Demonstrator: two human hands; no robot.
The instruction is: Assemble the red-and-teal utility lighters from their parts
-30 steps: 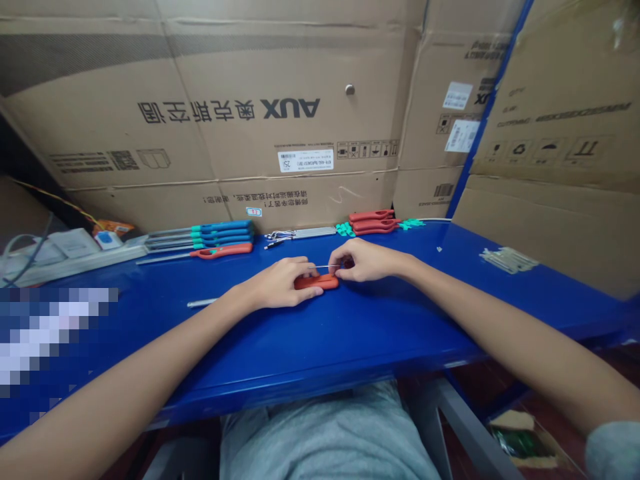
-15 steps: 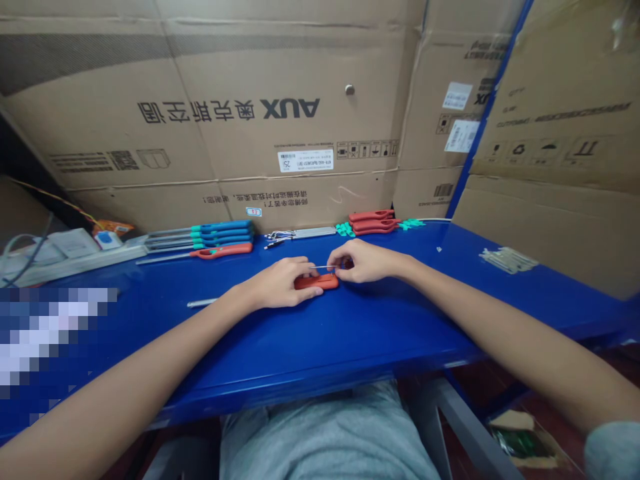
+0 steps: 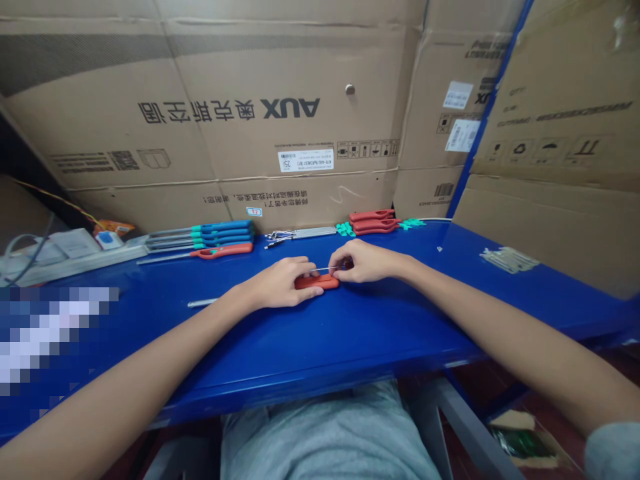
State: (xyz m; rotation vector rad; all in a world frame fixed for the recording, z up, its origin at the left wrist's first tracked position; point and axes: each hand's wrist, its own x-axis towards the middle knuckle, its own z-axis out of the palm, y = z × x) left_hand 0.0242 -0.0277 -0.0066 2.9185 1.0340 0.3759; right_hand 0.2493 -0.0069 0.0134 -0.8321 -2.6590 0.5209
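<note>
My left hand (image 3: 284, 283) is closed around an orange-red lighter handle (image 3: 325, 283) that lies on the blue table, thumb along its near side. Just above the handle, a thin metal rod (image 3: 323, 269) runs between the fingers of both hands. My right hand (image 3: 361, 260) pinches that rod at the handle's right end; something dark red shows inside its curled fingers, too hidden to name. Under my left wrist a metal tube (image 3: 203, 303) pokes out.
Long-nosed lighters with blue handles (image 3: 225, 230) and one red lighter (image 3: 225, 251) lie at the back left. Metal rods (image 3: 313, 233), green triggers (image 3: 345, 229) and red handles (image 3: 373, 223) line the cardboard wall. Pale sticks (image 3: 509, 260) lie right; a power strip (image 3: 75, 259) sits left.
My right fingers have shifted very slightly along the thin rod, which is tilted a little more now. My left hand and the handle stay in place.
</note>
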